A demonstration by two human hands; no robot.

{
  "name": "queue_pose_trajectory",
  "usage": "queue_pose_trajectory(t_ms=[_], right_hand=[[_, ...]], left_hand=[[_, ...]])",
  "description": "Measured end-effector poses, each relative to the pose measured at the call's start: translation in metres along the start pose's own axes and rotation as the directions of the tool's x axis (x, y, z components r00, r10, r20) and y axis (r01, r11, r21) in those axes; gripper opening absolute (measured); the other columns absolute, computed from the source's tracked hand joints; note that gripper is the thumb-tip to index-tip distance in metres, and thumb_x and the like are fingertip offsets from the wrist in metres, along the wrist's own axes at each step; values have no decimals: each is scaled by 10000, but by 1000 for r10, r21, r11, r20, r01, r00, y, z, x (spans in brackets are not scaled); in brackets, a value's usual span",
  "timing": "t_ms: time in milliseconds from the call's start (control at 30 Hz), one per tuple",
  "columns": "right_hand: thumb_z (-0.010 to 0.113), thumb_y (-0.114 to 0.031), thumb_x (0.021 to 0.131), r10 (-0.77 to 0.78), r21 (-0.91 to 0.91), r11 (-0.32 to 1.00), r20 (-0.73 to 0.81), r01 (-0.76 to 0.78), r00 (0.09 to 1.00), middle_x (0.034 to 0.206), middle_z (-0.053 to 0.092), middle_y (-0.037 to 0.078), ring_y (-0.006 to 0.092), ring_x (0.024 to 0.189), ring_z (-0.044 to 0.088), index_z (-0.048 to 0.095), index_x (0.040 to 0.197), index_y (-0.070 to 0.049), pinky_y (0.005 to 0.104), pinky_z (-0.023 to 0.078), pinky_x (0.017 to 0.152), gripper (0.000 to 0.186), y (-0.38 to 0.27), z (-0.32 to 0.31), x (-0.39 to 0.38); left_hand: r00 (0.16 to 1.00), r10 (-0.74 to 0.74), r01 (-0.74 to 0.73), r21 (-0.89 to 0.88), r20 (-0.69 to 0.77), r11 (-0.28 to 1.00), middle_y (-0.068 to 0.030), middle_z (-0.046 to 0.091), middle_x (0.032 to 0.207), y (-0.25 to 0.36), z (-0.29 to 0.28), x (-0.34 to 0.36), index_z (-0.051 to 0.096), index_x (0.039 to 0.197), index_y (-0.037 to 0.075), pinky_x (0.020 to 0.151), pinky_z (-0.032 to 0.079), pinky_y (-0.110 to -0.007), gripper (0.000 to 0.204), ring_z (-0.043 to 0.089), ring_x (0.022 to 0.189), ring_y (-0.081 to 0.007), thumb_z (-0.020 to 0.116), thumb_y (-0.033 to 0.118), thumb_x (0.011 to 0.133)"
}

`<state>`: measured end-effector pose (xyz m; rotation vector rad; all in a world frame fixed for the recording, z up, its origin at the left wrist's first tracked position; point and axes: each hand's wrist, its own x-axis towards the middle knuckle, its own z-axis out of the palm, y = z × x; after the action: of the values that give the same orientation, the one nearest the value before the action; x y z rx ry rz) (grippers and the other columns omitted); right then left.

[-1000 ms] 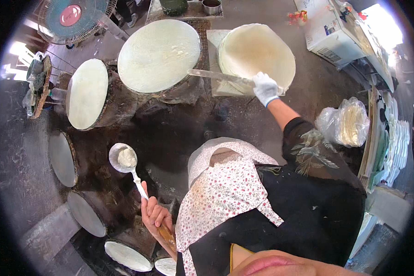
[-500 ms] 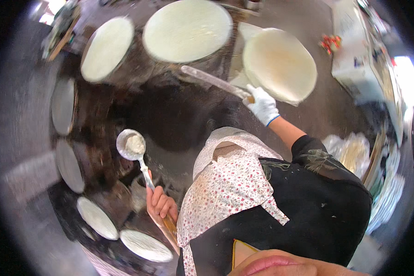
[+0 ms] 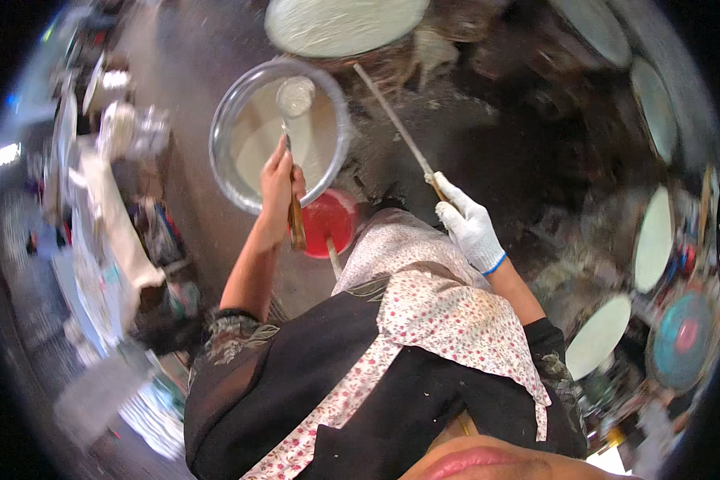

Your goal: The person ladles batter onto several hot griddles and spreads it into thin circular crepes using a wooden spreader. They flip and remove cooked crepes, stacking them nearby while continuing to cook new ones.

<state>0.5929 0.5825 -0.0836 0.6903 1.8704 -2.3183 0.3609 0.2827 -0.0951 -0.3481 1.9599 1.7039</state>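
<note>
My bare left hand (image 3: 278,182) is wrapped round the wooden-handled shaft of a ladle (image 3: 297,98). The ladle's bowl hangs over, or dips into, a pale batter (image 3: 258,148) inside a large grey basin (image 3: 221,160); whether it touches the surface I cannot tell. On my right hand (image 3: 468,222) is a white knit glove, closed on the handle of a long, thin, flat spatula (image 3: 396,120). Its blade points forward and left, the tip near the edge of a round flat pan with a white sheet (image 3: 346,28) at the far side.
Beside the basin's near edge stands a red bucket (image 3: 322,228) with a stick in it. More round white sheets (image 3: 654,240) ring the right side, near a round fan-like thing (image 3: 685,336). A cluttered table (image 3: 96,296) lies along the left.
My body has turned, so the basin and bucket have come into view and the round sheets have shifted rightward. The ladle, holding pale batter before, is now over the basin. Both tools stay held.
</note>
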Motion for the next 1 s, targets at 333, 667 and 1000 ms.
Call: queue_pose_trajectory(t_ms=[333, 667, 1000], right_hand=[[613, -243, 1024, 581, -432, 766, 147, -477, 800, 670, 447, -82, 34, 465, 325, 609, 1518, -242, 242, 263, 394, 494, -22, 129, 196], [643, -160, 992, 494, -612, 715, 101, -338, 863, 1130, 678, 112, 157, 983, 608, 643, 1435, -45, 296, 459, 879, 458, 57, 166, 220], [619, -63, 1036, -40, -278, 951, 324, 136, 945, 1362, 696, 85, 72, 1064, 609, 565, 1504, 17, 241, 516, 944, 478, -66, 170, 132]], left_hand=[[978, 78, 7, 410, -191, 912, -1, 565, 655, -180, -101, 158, 595, 1528, 186, 454, 417, -325, 450, 474, 462, -102, 479, 187, 1093], [886, -221, 396, -913, 407, -96, 28, 446, 654, -172, -28, 167, 503, 891, 102, 474, 433, -246, 220, 439, 501, -74, 544, 182, 1092], [885, 377, 411, -840, 274, -354, 4, 449, 730, 52, -4, 38, 435, 938, 43, 471, 434, -214, 192, 436, 526, -54, 395, 63, 1125]])
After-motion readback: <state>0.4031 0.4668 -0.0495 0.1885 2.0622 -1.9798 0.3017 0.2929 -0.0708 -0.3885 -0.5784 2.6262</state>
